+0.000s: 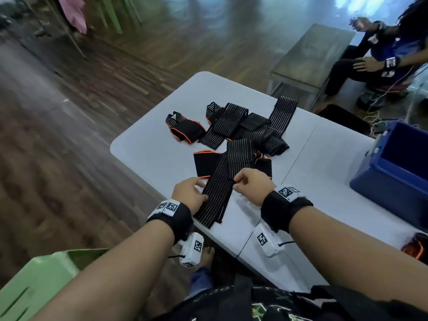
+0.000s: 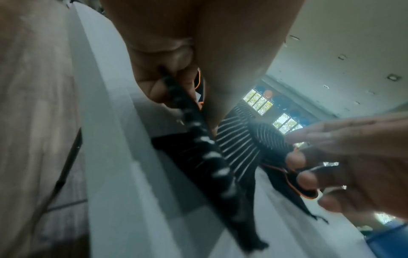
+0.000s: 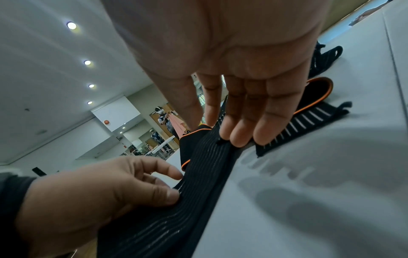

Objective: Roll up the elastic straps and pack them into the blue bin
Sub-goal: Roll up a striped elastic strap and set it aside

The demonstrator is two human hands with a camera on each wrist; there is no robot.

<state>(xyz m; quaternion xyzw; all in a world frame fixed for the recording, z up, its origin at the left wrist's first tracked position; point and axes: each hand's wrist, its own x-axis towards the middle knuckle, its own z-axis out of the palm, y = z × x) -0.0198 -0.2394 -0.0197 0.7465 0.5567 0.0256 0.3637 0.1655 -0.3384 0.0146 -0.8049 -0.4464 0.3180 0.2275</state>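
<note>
A long black elastic strap (image 1: 217,191) with grey stripes lies on the white table (image 1: 148,147), its near end by the front edge. My left hand (image 1: 201,193) pinches its left edge between thumb and fingers; the left wrist view shows the left hand (image 2: 170,90) closed on the strap (image 2: 212,157). My right hand (image 1: 237,183) pinches the right edge, fingertips (image 3: 239,137) on the strap (image 3: 198,178). Several more straps (image 1: 245,126), some with orange trim, lie in a pile behind. The blue bin (image 1: 391,179) stands at the right, open.
A green plastic chair (image 1: 39,281) stands at my lower left. Another person (image 1: 375,61) sits beyond the table's far right corner, beside a wooden bench (image 1: 310,56). A black and orange item (image 1: 416,249) lies at the right edge. The table seam (image 1: 298,158) runs past my right hand.
</note>
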